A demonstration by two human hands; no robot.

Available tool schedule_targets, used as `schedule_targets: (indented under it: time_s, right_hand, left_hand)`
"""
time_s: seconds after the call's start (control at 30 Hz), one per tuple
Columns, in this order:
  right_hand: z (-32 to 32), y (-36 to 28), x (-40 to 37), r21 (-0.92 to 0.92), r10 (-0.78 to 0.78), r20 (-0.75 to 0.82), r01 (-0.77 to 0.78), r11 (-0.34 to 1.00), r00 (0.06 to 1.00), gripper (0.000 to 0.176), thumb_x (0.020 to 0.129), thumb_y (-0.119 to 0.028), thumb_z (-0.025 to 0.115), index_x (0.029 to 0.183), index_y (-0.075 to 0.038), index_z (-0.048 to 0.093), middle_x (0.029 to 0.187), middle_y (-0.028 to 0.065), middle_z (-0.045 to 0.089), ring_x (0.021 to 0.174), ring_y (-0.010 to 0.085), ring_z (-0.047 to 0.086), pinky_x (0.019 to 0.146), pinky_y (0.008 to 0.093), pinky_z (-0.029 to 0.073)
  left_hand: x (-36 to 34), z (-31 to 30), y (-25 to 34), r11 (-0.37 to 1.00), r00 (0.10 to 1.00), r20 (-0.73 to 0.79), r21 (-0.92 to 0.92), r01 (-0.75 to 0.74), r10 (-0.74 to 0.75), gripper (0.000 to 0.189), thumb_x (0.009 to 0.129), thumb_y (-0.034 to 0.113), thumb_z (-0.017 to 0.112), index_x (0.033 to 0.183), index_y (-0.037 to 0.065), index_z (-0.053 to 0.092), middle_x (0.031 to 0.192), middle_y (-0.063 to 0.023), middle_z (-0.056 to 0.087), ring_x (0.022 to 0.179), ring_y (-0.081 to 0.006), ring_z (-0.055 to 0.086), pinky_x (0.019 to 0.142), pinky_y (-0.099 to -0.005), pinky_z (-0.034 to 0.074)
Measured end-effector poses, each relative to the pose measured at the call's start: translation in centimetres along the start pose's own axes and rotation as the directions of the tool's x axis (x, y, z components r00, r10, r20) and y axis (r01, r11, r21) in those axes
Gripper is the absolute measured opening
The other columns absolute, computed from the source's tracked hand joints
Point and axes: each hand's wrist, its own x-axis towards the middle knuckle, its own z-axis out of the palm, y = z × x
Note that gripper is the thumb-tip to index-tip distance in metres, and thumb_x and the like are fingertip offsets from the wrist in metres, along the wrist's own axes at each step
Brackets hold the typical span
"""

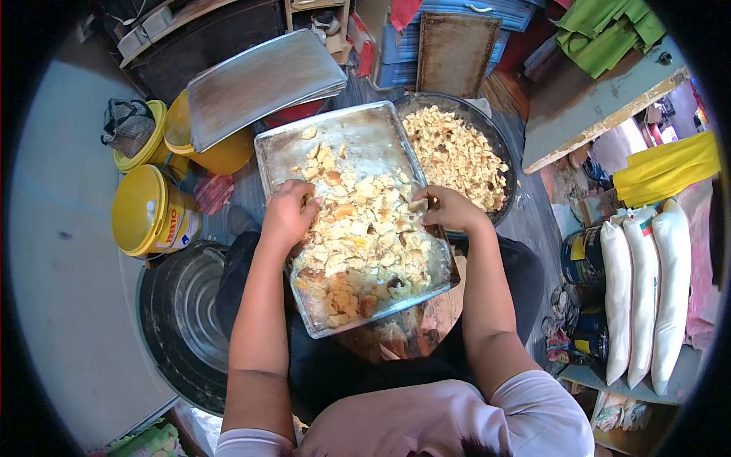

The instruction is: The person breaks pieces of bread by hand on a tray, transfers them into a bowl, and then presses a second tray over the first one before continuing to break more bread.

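Note:
A metal tray (289, 164) lies tilted over my lap, with torn pale and browned pieces that look like bread (365, 228) spread over its middle and near end. My left hand (289, 209) is at the tray's left side, its fingers curled at the edge of the pieces; what they hold is hidden. At the right rim, my right hand (449, 208) has thumb and fingers closed on a bread piece (418, 206). Just beyond that rim, a round dark basin (506, 152) holds many more pieces.
Stacked metal trays (263, 84) rest over yellow buckets (156, 209) at the left. A black tub (183, 312) stands beside my left leg. Long white filled bags (643, 297) are at the right, below a yellow cloth (666, 169). A dark-framed tray (457, 53) leans behind the basin.

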Motion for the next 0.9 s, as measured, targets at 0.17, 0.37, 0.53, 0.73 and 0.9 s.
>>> schedule_targets:
  time_s: [0.17,0.37,0.53,0.73,0.9]
  right_hand:
    - [0.9,-0.7,0.6,-0.019,0.045,-0.143,-0.048,0.999,0.989,0.037,0.074,-0.014,0.073,0.108,-0.003,0.062,0.091,0.0112,0.062,0.083,0.0178,0.059,0.071,0.0312,0.048]
    - [3.6,0.2,3.2,-0.260,-0.325,-0.191,0.271,0.927,0.926,0.035,0.078,-0.006,0.066,0.112,-0.005,0.063,0.104,0.0123,0.059,0.084,0.0209,0.059,0.075,0.0316,0.049]
    - [3.9,0.7,2.8,0.004,-0.334,-0.273,0.348,0.938,0.902,0.038,0.077,0.004,0.058,0.114,-0.003,0.062,0.110,0.0098,0.061,0.087,0.0163,0.058,0.078,0.0288,0.048]
    - [-0.1,7.6,2.9,0.375,0.046,-0.474,0.155,0.914,0.879,0.033,0.078,-0.005,0.064,0.110,-0.005,0.064,0.097,0.0058,0.065,0.081,0.0143,0.058,0.075,0.0282,0.047]
    - [-1.3,24.4,7.4,0.223,0.446,-0.514,-0.388,0.894,0.733,0.078,0.067,-0.036,0.079,0.131,-0.003,0.048,0.129,0.0222,0.053,0.124,0.0322,0.048,0.100,0.0383,0.040]
  left_hand:
    - [-0.6,1.4,2.8,0.993,0.997,-0.013,0.087,-0.076,0.077,0.026,0.082,0.020,0.064,0.103,0.004,0.064,0.114,-0.0141,0.059,0.111,-0.0351,0.052,0.095,-0.0443,0.038]
    - [-3.4,6.4,7.5,0.946,0.893,0.353,0.054,-0.318,0.280,0.046,0.088,0.035,0.057,0.126,0.009,0.054,0.137,-0.0123,0.046,0.133,-0.0314,0.033,0.109,-0.0500,0.021]
    - [-4.5,7.5,8.8,0.912,0.810,0.488,0.067,-0.406,0.325,0.056,0.088,0.043,0.056,0.135,0.013,0.047,0.146,-0.0109,0.037,0.140,-0.0309,0.024,0.113,-0.0544,0.012]
    - [-3.8,6.1,9.4,0.935,0.868,0.396,0.059,-0.350,0.300,0.052,0.086,0.040,0.060,0.129,0.012,0.052,0.143,-0.0122,0.039,0.138,-0.0325,0.027,0.112,-0.0540,0.015]
    - [-2.8,5.7,8.7,0.949,0.930,0.333,0.208,-0.235,0.157,0.059,0.085,0.045,0.059,0.133,0.011,0.050,0.146,-0.0177,0.034,0.138,-0.0378,0.025,0.111,-0.0564,0.012]
